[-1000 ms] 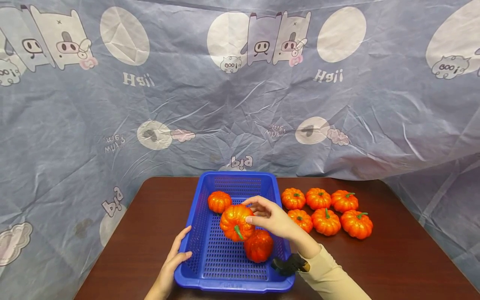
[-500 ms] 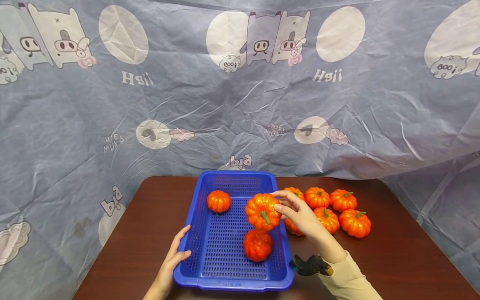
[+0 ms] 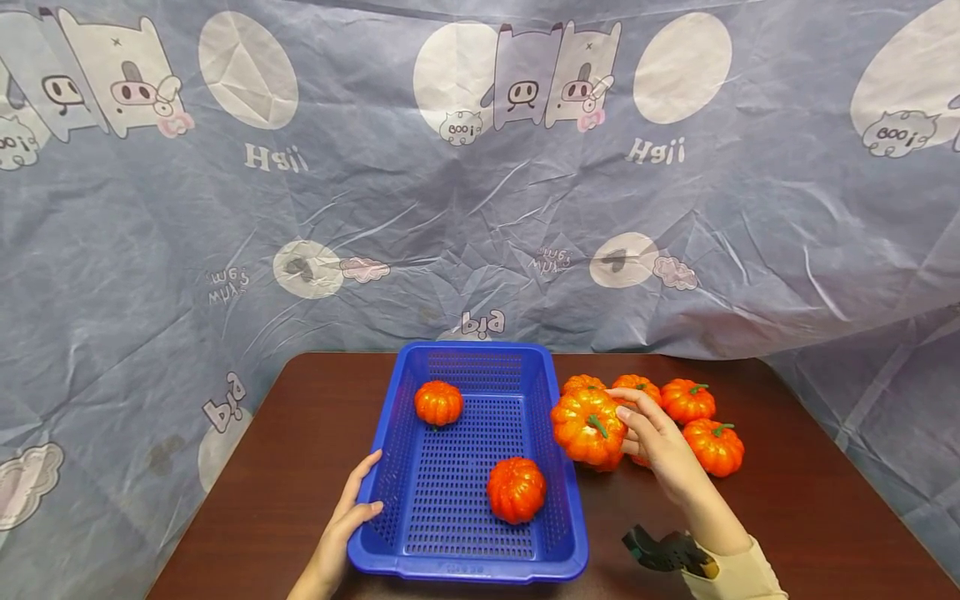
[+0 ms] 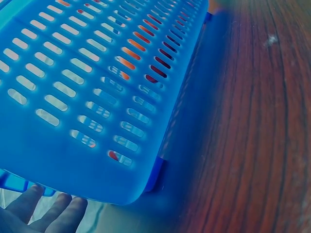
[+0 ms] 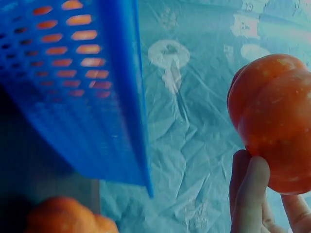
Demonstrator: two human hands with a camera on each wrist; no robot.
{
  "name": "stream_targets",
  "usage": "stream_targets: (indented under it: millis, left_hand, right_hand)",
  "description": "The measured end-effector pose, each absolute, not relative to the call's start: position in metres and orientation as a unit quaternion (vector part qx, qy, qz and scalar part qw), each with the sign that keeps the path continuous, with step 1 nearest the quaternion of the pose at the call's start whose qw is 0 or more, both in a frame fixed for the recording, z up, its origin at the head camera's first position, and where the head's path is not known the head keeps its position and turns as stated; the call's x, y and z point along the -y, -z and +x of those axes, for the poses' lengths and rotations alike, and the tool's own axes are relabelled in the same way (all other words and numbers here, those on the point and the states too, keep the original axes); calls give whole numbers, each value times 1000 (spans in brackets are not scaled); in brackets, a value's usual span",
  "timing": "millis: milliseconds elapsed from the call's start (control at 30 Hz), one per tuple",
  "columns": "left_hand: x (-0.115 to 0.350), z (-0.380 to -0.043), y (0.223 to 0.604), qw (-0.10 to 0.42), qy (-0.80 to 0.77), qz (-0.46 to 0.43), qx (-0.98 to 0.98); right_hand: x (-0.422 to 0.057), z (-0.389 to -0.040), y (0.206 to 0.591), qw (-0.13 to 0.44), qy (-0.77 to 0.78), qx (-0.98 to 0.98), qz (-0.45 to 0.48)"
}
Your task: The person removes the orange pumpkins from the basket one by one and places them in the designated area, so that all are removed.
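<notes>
In the head view, a blue plastic basket (image 3: pixel 472 568) stands on the table with two small orange toy pumpkins, one pumpkin (image 3: pixel 438 403) towards its far left and a redder pumpkin (image 3: pixel 517 491) near its front right. My left hand (image 3: pixel 339 525) grips the basket's left rim; its fingertips also show at the rim in the left wrist view. Just right of the basket, my right hand (image 3: pixel 663 446) holds a larger pumpkin (image 3: pixel 588 427), green stem facing me, between thumb and fingers. In the right wrist view this pumpkin (image 5: pixel 277 121) hangs in the air beyond the basket wall (image 5: pixel 116 97).
More pumpkins lie in two rows right of the basket, among them a far-right pumpkin (image 3: pixel 687 401) and a nearer one (image 3: pixel 713 447); the held pumpkin and right hand partly cover the others. Behind the brown table (image 3: pixel 810 517) hangs a grey-blue printed cloth (image 3: pixel 480 208).
My right hand has carried the larger pumpkin rightwards, from over the basket past its right rim to the pumpkin rows. The left hand and the basket have stayed in place.
</notes>
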State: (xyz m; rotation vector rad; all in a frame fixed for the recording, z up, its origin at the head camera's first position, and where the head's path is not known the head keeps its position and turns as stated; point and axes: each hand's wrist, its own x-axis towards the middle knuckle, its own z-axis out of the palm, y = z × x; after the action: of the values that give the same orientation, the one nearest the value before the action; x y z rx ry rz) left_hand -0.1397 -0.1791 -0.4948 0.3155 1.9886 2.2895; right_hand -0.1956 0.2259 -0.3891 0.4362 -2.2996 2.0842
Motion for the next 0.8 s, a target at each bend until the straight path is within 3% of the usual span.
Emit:
stream_targets:
  millis: [533,800]
  left_hand:
    - [179,-141,497,51,-756,98,-645]
    - [179,-141,499,56,-759,102,-641]
  right_hand:
    - [-265,-182,432,8,-633,759,151]
    - [-274,-172,456,-22,-646,753,119]
